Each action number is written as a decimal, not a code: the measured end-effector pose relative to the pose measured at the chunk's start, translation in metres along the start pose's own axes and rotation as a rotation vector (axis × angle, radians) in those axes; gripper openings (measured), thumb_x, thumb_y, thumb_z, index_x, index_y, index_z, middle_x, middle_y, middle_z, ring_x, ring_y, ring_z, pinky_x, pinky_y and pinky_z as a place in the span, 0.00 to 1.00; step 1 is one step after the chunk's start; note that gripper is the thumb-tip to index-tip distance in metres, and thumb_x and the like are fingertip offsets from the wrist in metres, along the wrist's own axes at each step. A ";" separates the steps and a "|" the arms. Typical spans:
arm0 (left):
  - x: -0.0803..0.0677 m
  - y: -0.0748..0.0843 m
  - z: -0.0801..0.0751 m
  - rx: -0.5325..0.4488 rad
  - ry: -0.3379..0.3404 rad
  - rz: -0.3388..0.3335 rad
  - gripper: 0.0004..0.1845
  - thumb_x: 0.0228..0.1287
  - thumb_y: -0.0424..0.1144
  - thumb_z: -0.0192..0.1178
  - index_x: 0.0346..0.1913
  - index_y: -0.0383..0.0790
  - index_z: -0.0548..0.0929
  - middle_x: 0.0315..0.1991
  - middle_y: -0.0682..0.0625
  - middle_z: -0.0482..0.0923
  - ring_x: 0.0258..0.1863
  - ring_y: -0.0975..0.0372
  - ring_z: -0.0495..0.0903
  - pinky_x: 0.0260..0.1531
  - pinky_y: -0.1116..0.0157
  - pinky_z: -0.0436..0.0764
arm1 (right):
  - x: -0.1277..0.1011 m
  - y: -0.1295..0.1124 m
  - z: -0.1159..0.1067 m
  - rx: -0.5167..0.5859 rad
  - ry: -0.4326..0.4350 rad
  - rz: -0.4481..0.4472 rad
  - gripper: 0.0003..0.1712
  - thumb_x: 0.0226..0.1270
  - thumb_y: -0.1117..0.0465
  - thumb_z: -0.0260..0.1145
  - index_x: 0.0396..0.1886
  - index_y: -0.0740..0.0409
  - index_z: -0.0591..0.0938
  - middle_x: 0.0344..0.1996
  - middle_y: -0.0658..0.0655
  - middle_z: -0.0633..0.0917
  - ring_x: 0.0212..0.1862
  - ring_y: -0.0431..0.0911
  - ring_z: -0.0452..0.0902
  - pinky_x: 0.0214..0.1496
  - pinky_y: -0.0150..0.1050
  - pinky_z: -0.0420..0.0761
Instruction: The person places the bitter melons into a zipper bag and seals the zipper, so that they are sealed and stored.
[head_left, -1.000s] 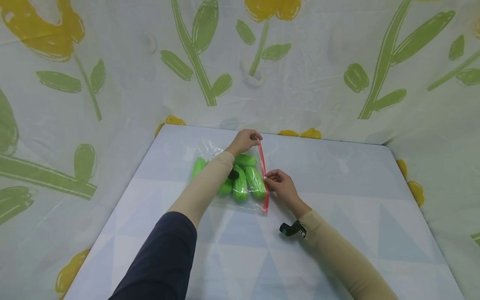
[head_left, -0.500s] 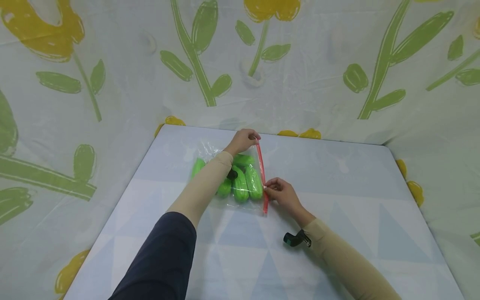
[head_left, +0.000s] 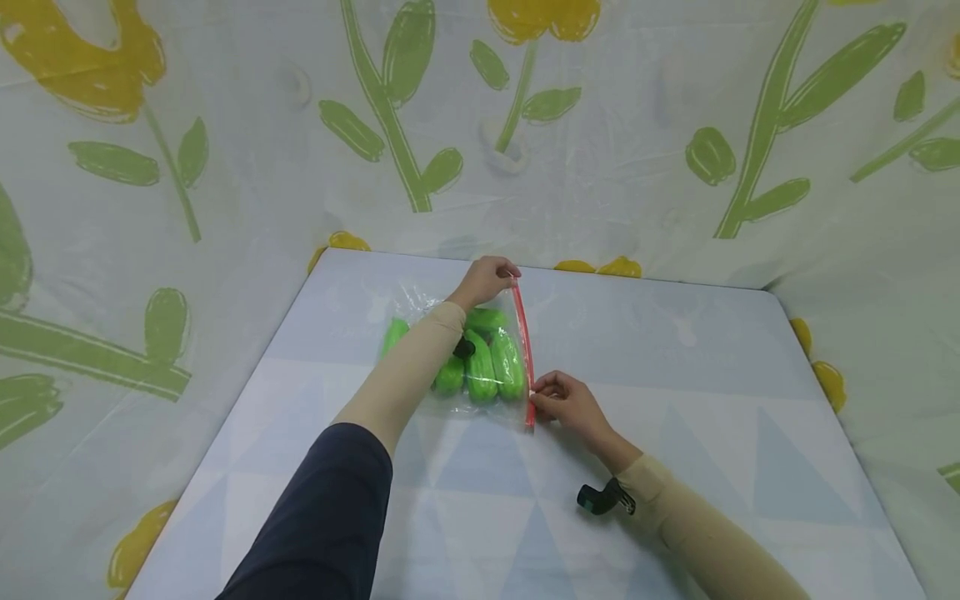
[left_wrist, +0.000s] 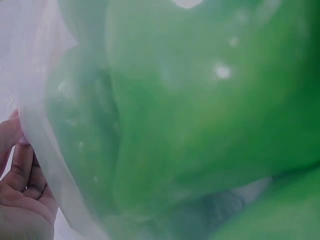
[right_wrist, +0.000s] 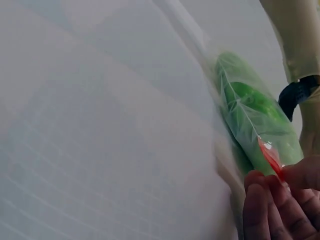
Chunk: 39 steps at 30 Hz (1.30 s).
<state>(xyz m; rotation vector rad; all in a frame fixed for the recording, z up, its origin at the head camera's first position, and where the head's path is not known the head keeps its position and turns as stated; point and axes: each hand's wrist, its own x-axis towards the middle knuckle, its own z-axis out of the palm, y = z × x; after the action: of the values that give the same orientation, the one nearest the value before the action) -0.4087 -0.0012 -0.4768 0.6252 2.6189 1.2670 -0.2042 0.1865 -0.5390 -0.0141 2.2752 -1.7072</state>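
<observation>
A clear plastic zip bag (head_left: 491, 408) with a red zip strip (head_left: 522, 329) along its right side lies on the table. Inside are several bright green, long, rounded pieces (head_left: 481, 367) that look like zucchini; in the left wrist view the green pieces (left_wrist: 165, 115) fill most of the picture. My left hand (head_left: 483, 281) pinches the far end of the strip, its forearm crossing over the bag and hiding part of it. Near the strip's front end, my right hand (head_left: 570, 408) pinches the red edge between thumb and curled fingers, as the right wrist view shows at the red strip (right_wrist: 270, 156).
The table (head_left: 675, 350) has a pale cover with blue triangles. A flower-printed curtain (head_left: 600, 183) stands behind it and at both sides. Black cameras sit on the wrists, the right wrist camera (head_left: 600, 497) hanging low over the tabletop.
My right hand has slid along the red strip toward the front end, nearer my body. The left hand stays at the far end, and the bag has barely shifted.
</observation>
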 end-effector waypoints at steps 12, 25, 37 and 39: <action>-0.001 0.002 0.001 0.000 0.005 0.007 0.13 0.64 0.36 0.58 0.49 0.35 0.81 0.43 0.47 0.80 0.45 0.58 0.77 0.43 0.63 0.77 | -0.013 0.003 0.005 0.005 0.004 -0.018 0.13 0.57 0.59 0.69 0.39 0.59 0.78 0.31 0.58 0.82 0.31 0.48 0.81 0.33 0.41 0.83; -0.002 0.004 0.000 -0.012 0.012 -0.007 0.12 0.64 0.36 0.58 0.49 0.35 0.81 0.43 0.47 0.80 0.45 0.57 0.77 0.43 0.62 0.77 | -0.021 0.006 0.005 0.045 -0.038 -0.034 0.14 0.58 0.59 0.68 0.41 0.60 0.77 0.32 0.60 0.82 0.33 0.51 0.82 0.34 0.42 0.84; -0.003 0.001 0.003 -0.034 -0.024 0.001 0.15 0.63 0.38 0.59 0.51 0.36 0.81 0.45 0.48 0.81 0.48 0.58 0.77 0.47 0.63 0.77 | -0.022 0.005 0.002 -0.010 -0.096 -0.047 0.13 0.60 0.58 0.67 0.41 0.59 0.77 0.31 0.58 0.85 0.33 0.50 0.83 0.34 0.42 0.83; -0.003 0.001 0.004 -0.032 -0.034 0.007 0.15 0.64 0.37 0.59 0.52 0.35 0.80 0.46 0.47 0.80 0.49 0.58 0.77 0.48 0.64 0.76 | -0.024 0.000 0.000 -0.020 -0.102 -0.043 0.13 0.60 0.58 0.67 0.41 0.60 0.78 0.31 0.58 0.85 0.33 0.51 0.83 0.34 0.43 0.83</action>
<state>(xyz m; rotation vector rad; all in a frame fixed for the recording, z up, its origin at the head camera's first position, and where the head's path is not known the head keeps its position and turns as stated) -0.4041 0.0010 -0.4787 0.6458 2.5664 1.2868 -0.1815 0.1906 -0.5338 -0.1522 2.2329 -1.6649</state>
